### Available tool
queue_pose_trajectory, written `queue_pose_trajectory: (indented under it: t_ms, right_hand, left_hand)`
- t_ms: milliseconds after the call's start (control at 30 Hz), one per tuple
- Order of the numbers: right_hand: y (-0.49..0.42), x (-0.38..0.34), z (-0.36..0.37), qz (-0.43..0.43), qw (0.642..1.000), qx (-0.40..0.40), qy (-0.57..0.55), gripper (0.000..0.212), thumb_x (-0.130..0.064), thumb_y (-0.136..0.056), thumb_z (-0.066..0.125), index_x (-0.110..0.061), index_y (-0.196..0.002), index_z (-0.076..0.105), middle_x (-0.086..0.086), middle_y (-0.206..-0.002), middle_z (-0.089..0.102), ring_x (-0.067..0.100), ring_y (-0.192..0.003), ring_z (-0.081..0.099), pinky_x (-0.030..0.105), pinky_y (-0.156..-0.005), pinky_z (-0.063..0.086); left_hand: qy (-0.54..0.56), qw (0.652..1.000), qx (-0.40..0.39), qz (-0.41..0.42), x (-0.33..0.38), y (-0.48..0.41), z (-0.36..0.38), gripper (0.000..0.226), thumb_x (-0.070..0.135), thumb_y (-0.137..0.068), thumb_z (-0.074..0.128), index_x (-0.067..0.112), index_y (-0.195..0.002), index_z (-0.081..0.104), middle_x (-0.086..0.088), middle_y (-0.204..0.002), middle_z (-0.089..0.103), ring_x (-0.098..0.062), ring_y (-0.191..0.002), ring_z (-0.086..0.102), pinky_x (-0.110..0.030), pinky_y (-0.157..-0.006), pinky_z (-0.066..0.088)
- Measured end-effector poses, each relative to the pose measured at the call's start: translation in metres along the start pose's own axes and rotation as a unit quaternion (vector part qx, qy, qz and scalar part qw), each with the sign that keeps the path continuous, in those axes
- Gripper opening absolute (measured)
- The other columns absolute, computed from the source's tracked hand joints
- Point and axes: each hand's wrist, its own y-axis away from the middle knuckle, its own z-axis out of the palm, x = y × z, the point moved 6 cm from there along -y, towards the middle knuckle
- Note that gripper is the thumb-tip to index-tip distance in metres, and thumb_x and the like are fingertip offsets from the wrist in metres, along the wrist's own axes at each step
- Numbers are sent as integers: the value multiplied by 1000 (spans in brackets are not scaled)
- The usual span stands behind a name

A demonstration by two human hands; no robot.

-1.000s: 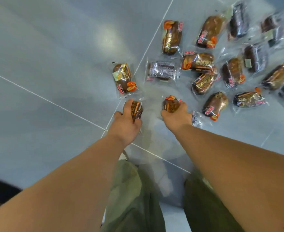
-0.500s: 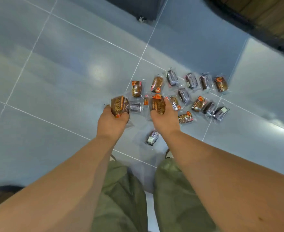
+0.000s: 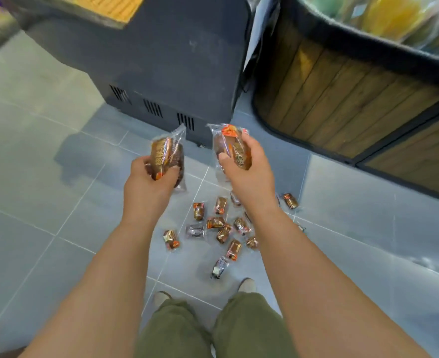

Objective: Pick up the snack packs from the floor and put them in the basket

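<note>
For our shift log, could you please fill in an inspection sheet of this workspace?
Surface: glossy grey tiled floor, pale grout lines.
Job's things: left pack and right pack held up off the floor; about a dozen loose packs scattered ahead of the shoes.
Clutter: nothing seen.
Grippers: left hand grips the left pack, right hand grips the right pack, fingers curled round each.
Cables: nothing seen.
Surroundings: dark vented cabinet ahead; wood-slatted bin, possibly the basket, at right, holding bagged goods.
</note>
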Motion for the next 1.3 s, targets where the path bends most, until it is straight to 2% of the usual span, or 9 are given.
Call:
queue_pose_trajectory:
  t_ms: [100,333,500,633,733,933,1100,1200,1300]
  right_hand:
    - [10,-44,-36,-40,999,9,-15,58,-37,-88,63,-37,-140,38,-7,-127,49,5,-106,49,21,-91,40]
    - [19,-109,-91,-119,993,14,26,60,-38,-90,61,-35,-143,33,-5,-133,46,2,-103,46,19,-87,38]
    - [33,-132,-110,-137,989,45,43,58,-38,-89,62,-37,-141,35,-8,-124,46,-3,-89,47,18,-84,38]
    - [51,-140,-123,-125,986,99,40,59,-37,-90,61,-38,-142,33,-8,-120,44,-5,-87,46,9,-74,35]
    - [67,-142,-131,-112,983,141,32,58,-36,-90,61,-39,-141,33,-9,-116,41,-11,-86,44,6,-70,32]
    - [103,-131,-155,-75,966,244,32,59,-37,-91,61,-38,-142,32,-7,-121,43,0,-91,45,17,-87,37]
    - [147,-103,-195,-29,944,326,42,60,-40,-92,58,-38,-144,29,-6,-134,43,0,-99,41,1,-66,31]
    - [180,-82,-230,-4,924,379,46,61,-42,-91,58,-38,-143,28,-7,-138,42,-2,-100,42,-1,-60,33]
    - [218,-60,-268,25,900,433,37,60,-44,-91,58,-41,-142,28,-8,-135,42,-5,-87,46,0,-56,33]
  left_hand:
    - [-17,999,-1,35,47,20,-17,43,32,-87,63,20,-125,47,6,-99,53,-14,-86,49,-23,-64,33]
    - [-22,995,0,96,130,44,-34,43,36,-85,62,23,-124,49,6,-99,58,-19,-93,57,-31,-79,42]
    - [-51,987,-17,151,174,54,-39,35,37,-89,57,26,-120,47,14,-85,51,-4,-72,47,-21,-57,33]
    - [-74,978,-65,185,198,59,-40,26,39,-89,56,30,-108,40,17,-80,48,-7,-74,49,-30,-62,38]
    - [-77,967,-101,221,212,64,-38,26,39,-89,55,32,-104,35,17,-81,49,-3,-74,49,-28,-59,39]
    - [-86,936,-192,283,233,89,-17,27,38,-91,54,30,-111,38,17,-83,48,-3,-75,50,-23,-57,40]
    - [-109,897,-263,339,244,134,21,29,37,-92,53,31,-118,42,18,-83,46,-2,-75,48,-27,-61,44]
    - [-119,868,-301,377,251,175,50,44,37,-93,52,25,-133,40,10,-97,53,-12,-83,52,-31,-70,45]
    - [-119,842,-332,408,258,223,82,48,36,-94,52,22,-137,37,1,-121,55,-16,-93,50,-31,-80,44]
